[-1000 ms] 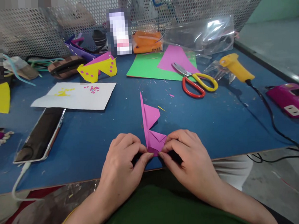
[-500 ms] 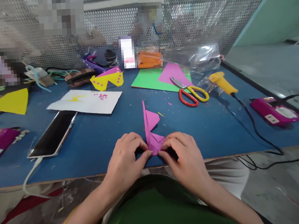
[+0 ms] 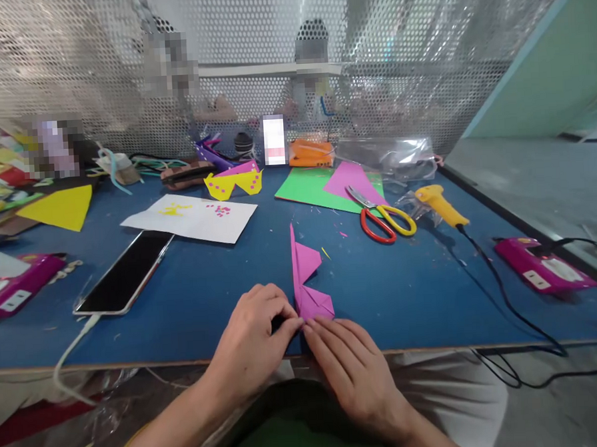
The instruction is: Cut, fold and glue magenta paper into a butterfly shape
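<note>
A folded pink paper cut-out point(image 3: 308, 262) lies near the table's front edge, its tall narrow strip on the left and two angular lobes to the right. My left hand point(image 3: 258, 329) pinches the lower left end of that paper between thumb and fingers. Across its bottom edge my right hand point(image 3: 353, 367) lies with fingers stretched out flat, the fingertips pressing on the paper. The fingertips of both hands almost meet there. A thin yellow scrap point(image 3: 325, 253) rests just right of the upper lobe.
Scissors point(image 3: 382, 219) overlap a green sheet point(image 3: 301, 188). A yellow glue gun point(image 3: 440, 204) trails its cord to the right. On the left are a phone point(image 3: 126, 276), a white paper point(image 3: 198, 221) with small cut pieces, and a yellow paper mask point(image 3: 234, 185). A perforated metal screen point(image 3: 249, 39) stands behind.
My right hand has gone from pinching the paper's lower right to lying flat over its bottom edge. My left hand keeps its pinch. The camera view has tilted up slightly.
</note>
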{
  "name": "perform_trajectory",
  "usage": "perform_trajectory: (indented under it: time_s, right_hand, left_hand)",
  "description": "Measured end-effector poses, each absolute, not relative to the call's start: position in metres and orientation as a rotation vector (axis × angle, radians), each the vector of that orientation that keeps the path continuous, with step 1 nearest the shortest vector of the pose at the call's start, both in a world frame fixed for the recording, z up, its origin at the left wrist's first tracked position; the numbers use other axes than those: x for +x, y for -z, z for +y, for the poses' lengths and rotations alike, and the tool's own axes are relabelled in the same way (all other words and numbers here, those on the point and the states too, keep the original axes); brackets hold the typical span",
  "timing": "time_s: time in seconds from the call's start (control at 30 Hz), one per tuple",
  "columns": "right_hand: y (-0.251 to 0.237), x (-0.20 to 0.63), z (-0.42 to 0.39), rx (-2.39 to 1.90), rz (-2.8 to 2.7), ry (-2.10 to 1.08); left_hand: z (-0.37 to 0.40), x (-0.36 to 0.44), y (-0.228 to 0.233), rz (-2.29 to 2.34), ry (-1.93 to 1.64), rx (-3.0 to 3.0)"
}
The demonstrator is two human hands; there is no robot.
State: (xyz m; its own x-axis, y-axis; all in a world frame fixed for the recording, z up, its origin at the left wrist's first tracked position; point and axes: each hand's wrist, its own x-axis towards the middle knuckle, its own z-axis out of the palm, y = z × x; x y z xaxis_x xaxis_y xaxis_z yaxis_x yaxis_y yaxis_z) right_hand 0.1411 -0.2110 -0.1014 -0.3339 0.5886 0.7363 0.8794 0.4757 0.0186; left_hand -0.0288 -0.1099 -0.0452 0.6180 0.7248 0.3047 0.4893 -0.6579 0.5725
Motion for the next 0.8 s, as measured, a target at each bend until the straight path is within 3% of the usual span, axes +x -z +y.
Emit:
perform_trajectory:
  time_s: [0.8]
  right_hand:
    - [0.104, 0.136, -0.206, -1.303, -1.980, 0.452]
  left_hand:
    - [-0.107, -0.014, 0.048, 1.199, -0.625, 2.236]
